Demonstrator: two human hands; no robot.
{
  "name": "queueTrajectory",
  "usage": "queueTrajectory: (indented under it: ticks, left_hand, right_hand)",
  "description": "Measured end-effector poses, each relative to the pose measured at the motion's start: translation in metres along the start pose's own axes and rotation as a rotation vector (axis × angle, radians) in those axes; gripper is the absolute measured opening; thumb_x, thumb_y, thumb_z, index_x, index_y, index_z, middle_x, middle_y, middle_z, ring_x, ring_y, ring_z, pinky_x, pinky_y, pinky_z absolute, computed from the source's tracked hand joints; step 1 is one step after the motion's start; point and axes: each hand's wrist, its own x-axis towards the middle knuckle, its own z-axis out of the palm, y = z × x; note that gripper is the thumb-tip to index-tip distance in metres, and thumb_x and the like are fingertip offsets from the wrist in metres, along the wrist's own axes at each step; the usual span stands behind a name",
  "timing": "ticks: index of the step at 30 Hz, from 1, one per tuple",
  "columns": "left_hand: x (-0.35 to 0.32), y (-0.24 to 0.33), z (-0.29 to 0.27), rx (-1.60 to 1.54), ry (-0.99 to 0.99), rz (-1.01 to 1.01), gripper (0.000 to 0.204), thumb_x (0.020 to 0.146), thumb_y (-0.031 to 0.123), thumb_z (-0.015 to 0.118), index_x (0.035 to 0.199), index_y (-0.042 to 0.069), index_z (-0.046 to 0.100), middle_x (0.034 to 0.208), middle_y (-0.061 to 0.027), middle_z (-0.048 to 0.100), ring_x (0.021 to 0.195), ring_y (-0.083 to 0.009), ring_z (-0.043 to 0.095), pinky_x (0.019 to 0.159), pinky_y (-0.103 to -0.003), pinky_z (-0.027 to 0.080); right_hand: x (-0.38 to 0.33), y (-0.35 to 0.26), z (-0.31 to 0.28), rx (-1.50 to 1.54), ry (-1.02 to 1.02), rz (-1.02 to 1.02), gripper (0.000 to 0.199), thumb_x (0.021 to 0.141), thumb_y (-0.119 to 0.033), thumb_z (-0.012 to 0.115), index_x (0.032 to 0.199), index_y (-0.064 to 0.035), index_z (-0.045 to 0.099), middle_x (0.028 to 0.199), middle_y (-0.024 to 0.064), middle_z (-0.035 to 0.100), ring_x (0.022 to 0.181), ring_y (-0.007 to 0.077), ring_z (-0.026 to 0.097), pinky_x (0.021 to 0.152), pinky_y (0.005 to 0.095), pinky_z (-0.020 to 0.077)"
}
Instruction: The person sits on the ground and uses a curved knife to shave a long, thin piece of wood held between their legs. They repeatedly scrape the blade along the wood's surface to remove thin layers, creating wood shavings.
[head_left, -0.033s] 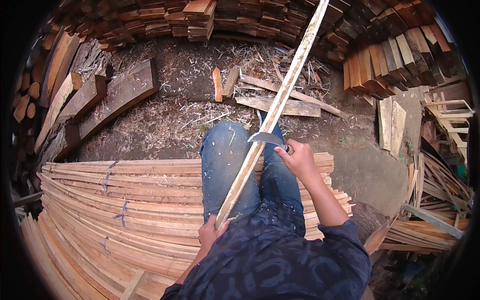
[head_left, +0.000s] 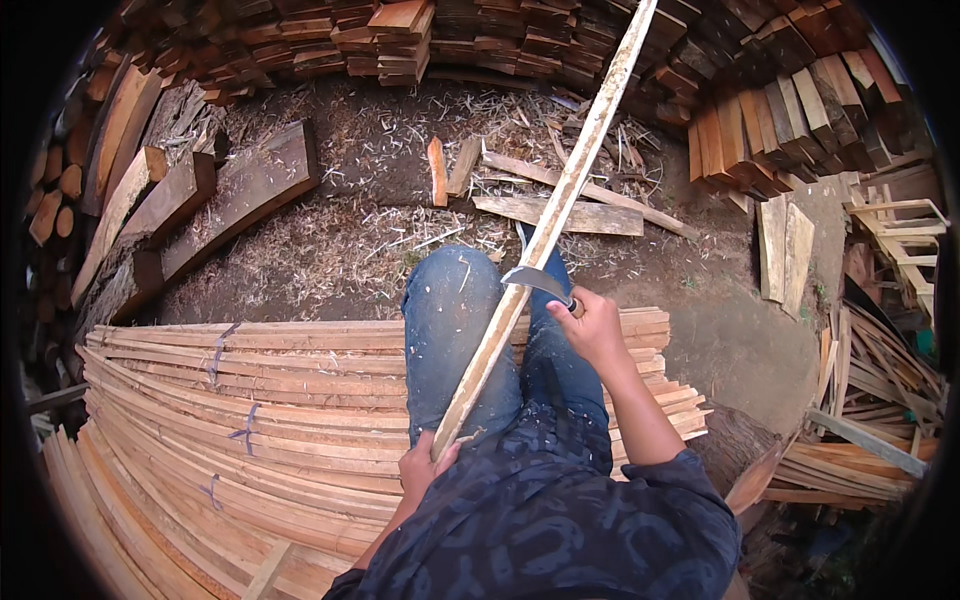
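A long, narrow wooden strip (head_left: 562, 205) slants from my waist over my legs to the top edge of the view. Patches of brown show along its pale face. My left hand (head_left: 428, 468) is closed round its near end, close to my lap. In my right hand (head_left: 592, 322), fingers wrapped round a short dark handle, is a curved knife (head_left: 540, 281). Its blade lies across the strip above my knees, with the tip reaching past the strip's left side. Small shavings cling to my jeans (head_left: 452, 310).
Bundled wooden strips (head_left: 250, 385), tied with dark cord, lie beneath and left of me. Heavy beams (head_left: 245, 195) rest at the far left. Sawn boards (head_left: 400, 50) are stacked along the back. Offcuts (head_left: 560, 213) and shavings litter the ground ahead. More scrap wood (head_left: 850, 455) lies right.
My right hand and the curved knife have shifted very slightly toward me along the strip. The left hand keeps its hold on the near end.
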Motion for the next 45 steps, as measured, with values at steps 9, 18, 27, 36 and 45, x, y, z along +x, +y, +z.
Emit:
queueTrajectory:
  ticks: [9,18,27,36,45]
  left_hand:
    - [0.003,-0.004,-0.016,-0.098,-0.08,0.048,0.035,0.082,0.035,0.073,0.095,0.006,0.057,0.067,-0.0195,0.061,0.063,-0.0376,0.064,0.056,-0.04,0.048]
    - [0.001,-0.018,-0.02,0.197,-0.006,0.26,0.038,0.082,0.035,0.072,0.095,0.004,0.055,0.066,-0.019,0.063,0.058,-0.0369,0.064,0.051,-0.043,0.049]
    - [0.013,-0.008,-0.024,0.014,-0.143,0.159,0.036,0.086,0.034,0.066,0.097,0.001,0.057,0.068,-0.0247,0.062,0.066,-0.0433,0.063,0.058,-0.047,0.049]
    - [0.018,-0.008,-0.021,-0.006,-0.155,0.115,0.04,0.085,0.036,0.066,0.096,-0.002,0.057,0.068,-0.0273,0.061,0.069,-0.046,0.061,0.06,-0.048,0.048]
    - [0.02,-0.013,-0.022,0.052,-0.127,0.105,0.048,0.082,0.036,0.069,0.104,-0.005,0.058,0.071,-0.0275,0.062,0.069,-0.0447,0.063,0.061,-0.047,0.05]
  right_hand:
    - [-0.022,-0.025,0.002,0.18,0.102,0.014,0.033,0.083,-0.031,0.07,0.087,-0.0009,0.057,0.058,0.015,0.056,0.051,0.029,0.056,0.051,0.0375,0.0423]
    - [-0.046,-0.003,-0.02,-0.018,0.102,-0.151,0.028,0.091,-0.029,0.063,0.084,-0.002,0.057,0.06,0.0146,0.055,0.056,0.0345,0.058,0.051,0.0415,0.0415]
    - [-0.045,0.028,-0.037,-0.397,0.141,-0.317,0.035,0.087,-0.035,0.067,0.076,-0.0059,0.05,0.062,0.0099,0.057,0.056,0.0305,0.06,0.049,0.0397,0.0447]
    - [0.015,0.049,-0.06,-0.692,0.179,-0.601,0.046,0.084,-0.052,0.06,0.073,-0.0094,0.049,0.061,0.0075,0.054,0.052,0.0269,0.059,0.045,0.0374,0.0463]
    - [0.048,0.102,-0.205,-0.714,0.63,0.103,0.047,0.098,-0.042,0.046,0.078,-0.0011,0.057,0.059,0.0209,0.058,0.059,0.0418,0.058,0.054,0.0486,0.0429]
